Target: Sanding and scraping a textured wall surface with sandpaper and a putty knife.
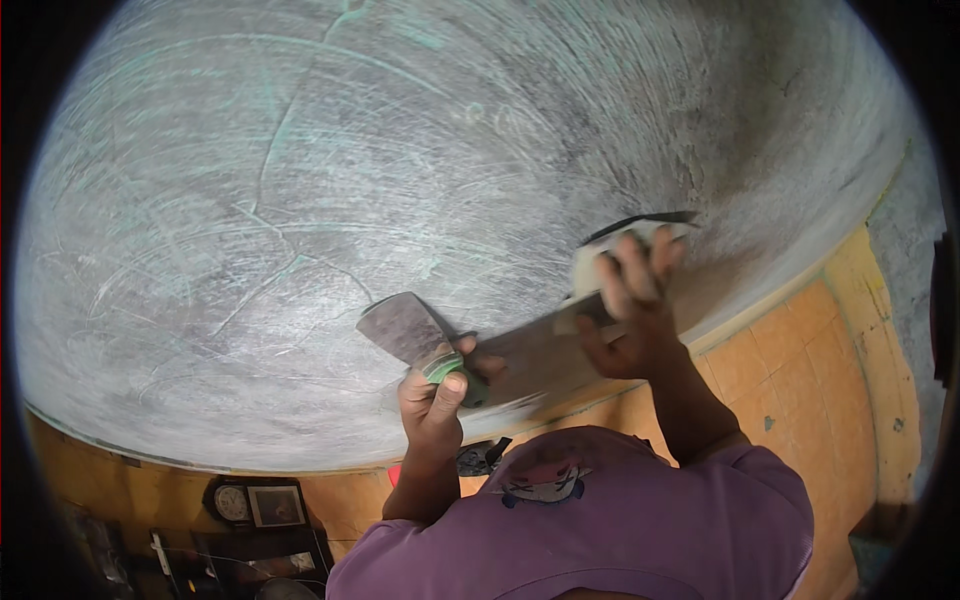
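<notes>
My left hand (pixel 428 408) is closed round the green handle of a scraper (pixel 404 328), its thumb lying along the grip. The wide, flat grey blade points up and to the left, close to the wall; whether it touches cannot be made out. Farther right, my right hand (pixel 638 310) is smeared by motion. Its fingers spread over a pale flat pad with dark edges (pixel 592 268), which lies against the scratched grey wall (pixel 420 160). Greenish streaks, curved scrape marks and thin cracks cover that wall.
Orange floor tiles (pixel 785 350) run along the wall's foot, with a worn yellow border (pixel 890 380) at right. At lower left stand a round clock (pixel 231 503), a framed picture (pixel 277 506) and dark furniture (pixel 262 550).
</notes>
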`<act>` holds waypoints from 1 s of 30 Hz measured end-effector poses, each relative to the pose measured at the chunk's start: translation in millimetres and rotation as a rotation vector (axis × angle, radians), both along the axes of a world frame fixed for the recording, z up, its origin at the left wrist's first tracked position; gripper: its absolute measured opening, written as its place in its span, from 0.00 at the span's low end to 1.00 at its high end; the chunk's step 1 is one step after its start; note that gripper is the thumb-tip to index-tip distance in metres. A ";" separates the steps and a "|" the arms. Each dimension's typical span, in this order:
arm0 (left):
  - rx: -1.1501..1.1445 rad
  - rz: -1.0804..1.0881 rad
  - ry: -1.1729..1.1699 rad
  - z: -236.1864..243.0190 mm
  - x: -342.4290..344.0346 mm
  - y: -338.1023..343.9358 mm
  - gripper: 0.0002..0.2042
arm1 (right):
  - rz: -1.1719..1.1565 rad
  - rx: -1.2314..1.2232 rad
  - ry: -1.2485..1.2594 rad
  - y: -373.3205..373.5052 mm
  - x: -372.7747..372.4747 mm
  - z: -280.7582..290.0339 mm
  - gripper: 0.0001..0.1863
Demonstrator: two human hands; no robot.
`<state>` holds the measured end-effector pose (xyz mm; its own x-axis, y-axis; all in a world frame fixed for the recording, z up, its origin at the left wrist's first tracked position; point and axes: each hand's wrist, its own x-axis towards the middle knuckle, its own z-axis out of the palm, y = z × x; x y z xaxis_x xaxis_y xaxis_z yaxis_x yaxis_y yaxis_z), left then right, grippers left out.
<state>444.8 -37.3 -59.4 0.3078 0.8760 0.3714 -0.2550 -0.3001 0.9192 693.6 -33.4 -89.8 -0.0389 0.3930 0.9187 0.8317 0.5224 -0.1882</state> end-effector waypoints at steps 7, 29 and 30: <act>0.001 -0.022 -0.035 -0.9 -3.5 -0.5 0.19 | -0.032 0.020 0.049 0.5 -1.9 49.2 0.31; -0.007 -0.061 -0.051 2.2 -4.5 1.2 0.18 | -0.026 0.042 0.074 6.2 6.5 32.4 0.33; -0.011 -0.068 -0.050 2.0 -5.7 0.2 0.18 | -0.042 0.089 0.095 5.6 2.7 39.6 0.34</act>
